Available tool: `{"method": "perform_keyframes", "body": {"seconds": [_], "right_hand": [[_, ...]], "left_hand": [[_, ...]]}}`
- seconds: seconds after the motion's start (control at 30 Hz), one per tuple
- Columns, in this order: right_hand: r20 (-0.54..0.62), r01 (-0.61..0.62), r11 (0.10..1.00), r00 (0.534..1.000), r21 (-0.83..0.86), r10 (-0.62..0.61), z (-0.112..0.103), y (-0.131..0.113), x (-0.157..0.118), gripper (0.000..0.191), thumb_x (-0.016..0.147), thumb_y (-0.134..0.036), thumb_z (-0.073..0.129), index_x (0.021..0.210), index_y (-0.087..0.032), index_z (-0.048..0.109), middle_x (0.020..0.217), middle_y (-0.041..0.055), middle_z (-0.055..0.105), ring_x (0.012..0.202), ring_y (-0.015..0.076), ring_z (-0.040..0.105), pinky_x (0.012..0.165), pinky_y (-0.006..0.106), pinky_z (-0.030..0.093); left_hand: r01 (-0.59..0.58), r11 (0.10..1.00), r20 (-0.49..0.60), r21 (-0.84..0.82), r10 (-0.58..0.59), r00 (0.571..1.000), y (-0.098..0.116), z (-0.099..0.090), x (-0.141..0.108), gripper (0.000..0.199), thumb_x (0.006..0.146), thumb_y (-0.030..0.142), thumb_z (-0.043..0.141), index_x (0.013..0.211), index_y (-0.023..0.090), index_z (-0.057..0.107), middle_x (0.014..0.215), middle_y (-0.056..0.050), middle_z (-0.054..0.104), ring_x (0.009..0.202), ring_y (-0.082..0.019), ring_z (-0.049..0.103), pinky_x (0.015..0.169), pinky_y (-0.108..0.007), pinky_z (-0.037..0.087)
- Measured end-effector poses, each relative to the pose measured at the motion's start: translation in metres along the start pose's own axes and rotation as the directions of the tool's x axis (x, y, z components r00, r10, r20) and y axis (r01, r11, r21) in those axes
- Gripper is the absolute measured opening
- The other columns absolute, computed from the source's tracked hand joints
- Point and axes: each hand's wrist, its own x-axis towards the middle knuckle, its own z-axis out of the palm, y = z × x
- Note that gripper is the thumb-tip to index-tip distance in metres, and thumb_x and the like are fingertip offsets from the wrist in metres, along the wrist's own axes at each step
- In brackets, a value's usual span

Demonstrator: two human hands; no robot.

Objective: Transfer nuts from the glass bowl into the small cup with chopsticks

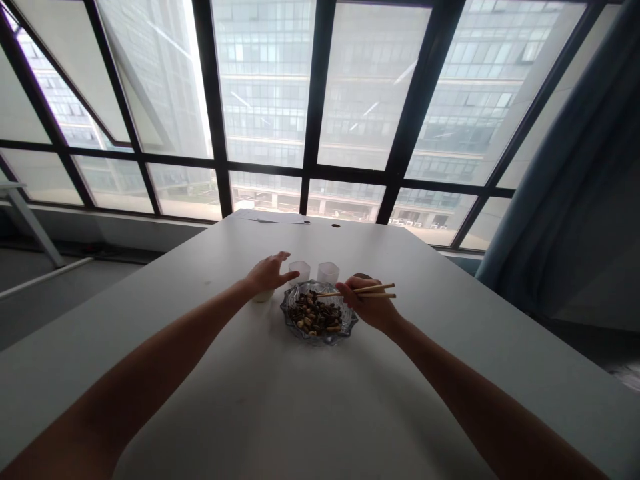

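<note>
On a long white table, roughly midway between its left and right edges, sits a clear, scalloped glass bowl holding a mix of dark and tan nut- or seed-like pieces. The right hand has its grip wrapped around two slim tan chopsticks, tips over the bowl. The left hand, grip slack with thumb and fingers spread, hovers above a pale round object, possibly a cup, mostly hidden. Two small translucent whitish cups stand beyond the bowl, toward the far edge.
</note>
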Motion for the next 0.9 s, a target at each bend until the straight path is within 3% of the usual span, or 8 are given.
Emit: {"method": "perform_keyframes", "body": {"seconds": [0.17,0.33,0.47,0.57,0.73,0.9], "right_hand": [[0.032,-0.003,1.0,0.999,0.03,0.002,0.002,0.003,-0.005,0.051,0.093,-0.063,0.055,0.065,-0.021,0.062,0.055,0.0024,0.062,0.049,0.0138,0.053,0.047,0.026,0.039],[0.014,-0.009,0.999,1.0,0.051,0.009,0.005,0.008,-0.009,0.051,0.093,-0.064,0.054,0.067,-0.021,0.063,0.06,0.003,0.064,0.054,0.0147,0.058,0.051,0.027,0.043],[0.014,-0.056,0.991,0.998,0.125,0.055,0.008,0.015,-0.013,0.049,0.092,-0.065,0.057,0.068,-0.023,0.064,0.06,0.0031,0.065,0.054,0.0165,0.061,0.05,0.028,0.047],[-0.057,-0.131,0.958,0.987,0.253,0.15,0.008,0.022,-0.014,0.048,0.088,-0.067,0.062,0.068,-0.023,0.064,0.059,0.0035,0.067,0.05,0.0176,0.062,0.047,0.03,0.048],[-0.155,-0.266,0.795,0.9,0.545,0.408,0.002,0.041,-0.009,0.056,0.072,-0.074,0.072,0.07,-0.019,0.066,0.053,0.0038,0.066,0.042,0.0162,0.058,0.04,0.029,0.045],[-0.099,-0.341,0.588,0.802,0.733,0.589,0.0,0.061,-0.009,0.059,0.058,-0.074,0.082,0.069,-0.017,0.067,0.052,0.003,0.065,0.042,0.0147,0.057,0.039,0.027,0.046]], "left_hand": [[0.058,0.997,-0.139,-0.048,-0.065,0.988,-0.02,-0.01,-0.036,0.06,0.09,0.065,0.052,0.125,0.017,0.061,0.125,-0.016,0.069,0.117,-0.033,0.065,0.099,-0.046,0.053],[0.061,0.992,-0.251,-0.111,-0.087,0.964,-0.032,-0.004,-0.062,0.063,0.087,0.066,0.055,0.125,0.017,0.058,0.128,-0.017,0.066,0.117,-0.033,0.065,0.1,-0.05,0.052],[0.081,0.982,-0.261,-0.173,-0.125,0.957,-0.034,0.008,-0.072,0.069,0.078,0.064,0.069,0.129,0.019,0.053,0.13,-0.016,0.064,0.116,-0.032,0.065,0.099,-0.049,0.053],[0.107,0.97,-0.249,-0.218,-0.161,0.955,-0.035,0.015,-0.073,0.08,0.072,0.061,0.076,0.134,0.019,0.047,0.129,-0.017,0.065,0.117,-0.032,0.064,0.101,-0.049,0.052],[0.23,0.942,-0.17,-0.243,-0.274,0.946,-0.038,0.015,-0.074,0.082,0.064,0.056,0.082,0.131,0.02,0.05,0.118,-0.014,0.07,0.109,-0.032,0.068,0.093,-0.046,0.056],[0.198,0.965,-0.193,-0.169,-0.23,0.954,-0.032,0.012,-0.079,0.075,0.061,0.047,0.084,0.125,0.021,0.053,0.117,-0.011,0.07,0.108,-0.031,0.068,0.092,-0.045,0.055]]}}
